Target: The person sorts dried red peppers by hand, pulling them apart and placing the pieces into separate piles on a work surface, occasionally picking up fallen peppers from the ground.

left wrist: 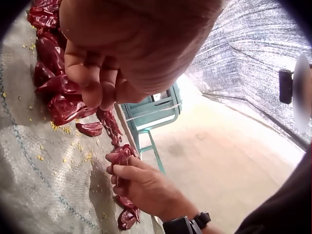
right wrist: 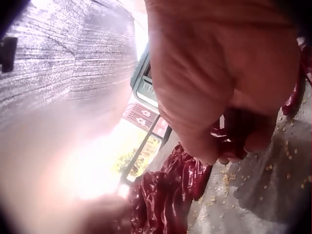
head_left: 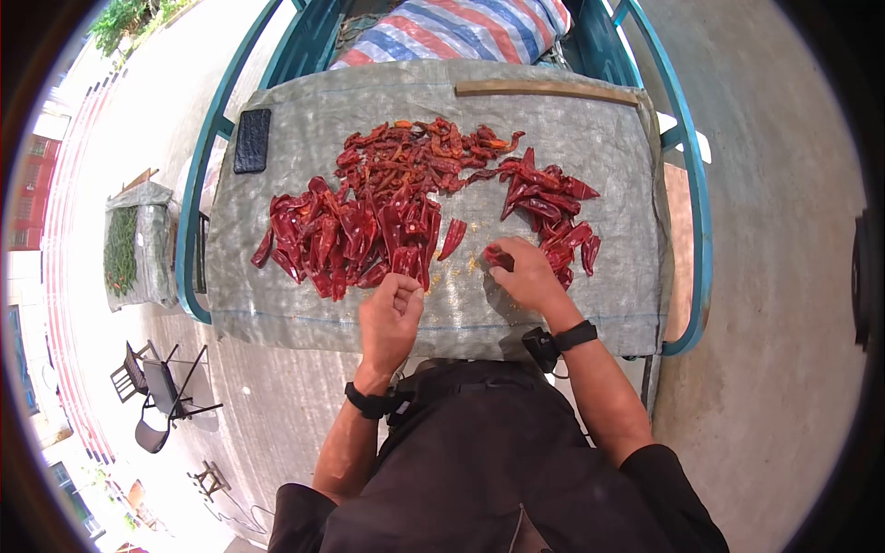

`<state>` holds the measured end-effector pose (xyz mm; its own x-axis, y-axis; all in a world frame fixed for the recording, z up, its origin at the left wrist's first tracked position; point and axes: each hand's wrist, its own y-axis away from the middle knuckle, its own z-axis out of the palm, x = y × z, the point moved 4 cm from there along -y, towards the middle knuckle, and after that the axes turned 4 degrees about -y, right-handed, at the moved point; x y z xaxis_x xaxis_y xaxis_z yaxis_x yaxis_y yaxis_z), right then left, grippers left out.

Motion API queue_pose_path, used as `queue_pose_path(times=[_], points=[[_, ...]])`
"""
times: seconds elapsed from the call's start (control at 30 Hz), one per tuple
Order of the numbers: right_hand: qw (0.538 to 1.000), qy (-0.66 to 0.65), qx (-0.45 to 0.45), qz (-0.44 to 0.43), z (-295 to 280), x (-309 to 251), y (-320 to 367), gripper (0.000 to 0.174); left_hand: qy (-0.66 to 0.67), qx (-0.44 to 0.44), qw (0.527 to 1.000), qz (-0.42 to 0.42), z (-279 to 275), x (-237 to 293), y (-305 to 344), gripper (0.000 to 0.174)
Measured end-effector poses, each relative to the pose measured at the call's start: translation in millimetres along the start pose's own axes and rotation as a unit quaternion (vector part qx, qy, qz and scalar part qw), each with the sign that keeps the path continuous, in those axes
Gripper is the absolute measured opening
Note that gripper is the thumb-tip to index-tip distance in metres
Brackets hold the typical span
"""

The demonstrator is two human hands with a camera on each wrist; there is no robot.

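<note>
My right hand (head_left: 527, 276) holds a dried red chili pepper (head_left: 496, 255) in curled fingers, a little above the cloth. In the left wrist view that pepper (left wrist: 123, 161) shows between its thumb and fingers. My left hand (head_left: 391, 318) is at the near edge of the large left heap of glossy red chili peppers (head_left: 343, 232). Its fingers (left wrist: 100, 80) are curled in toward the palm, and no pepper shows in them. One loose chili (head_left: 452, 239) lies between the hands. Beyond my right hand is a smaller heap of red chilies (head_left: 546, 198).
Darker, shrivelled chilies (head_left: 406, 157) form a pile at the back. Yellow seeds (head_left: 472, 263) are scattered between the heaps. The grey woven cloth (head_left: 277, 323) bears a black phone (head_left: 252, 141) and a wooden strip (head_left: 544, 90). Teal metal rails (head_left: 693, 230) flank it; a striped sack (head_left: 452, 32) lies behind.
</note>
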<state>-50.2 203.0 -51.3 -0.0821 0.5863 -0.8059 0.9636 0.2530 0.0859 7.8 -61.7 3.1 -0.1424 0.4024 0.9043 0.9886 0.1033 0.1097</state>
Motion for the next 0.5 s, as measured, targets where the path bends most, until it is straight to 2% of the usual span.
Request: queue_pose_path(times=[0.07,0.17,0.27,0.37,0.43,0.5], points=[[0.99,-0.134,-0.017,0.042,0,6,-2,0.04,0.026,-0.016,0.999,-0.014,6,0,-1,0.007],[0.95,-0.267,-0.111,0.119,-12,-25,-1,0.039,0.073,-0.044,0.996,-0.037,18,6,-8,0.011],[0.922,-0.348,-0.122,0.119,-8,-39,1,0.043,0.118,-0.063,0.99,-0.05,31,17,-16,0.015],[0.941,-0.317,-0.107,0.059,-6,-56,2,0.039,0.11,-0.099,0.988,-0.052,39,31,-19,0.018],[0.962,-0.25,-0.101,0.033,-6,-64,4,0.035,0.108,-0.131,0.984,-0.051,43,28,-19,0.019],[0.972,-0.214,-0.096,0.011,-6,-73,5,0.032,0.115,-0.122,0.985,-0.05,46,15,-17,0.02]])
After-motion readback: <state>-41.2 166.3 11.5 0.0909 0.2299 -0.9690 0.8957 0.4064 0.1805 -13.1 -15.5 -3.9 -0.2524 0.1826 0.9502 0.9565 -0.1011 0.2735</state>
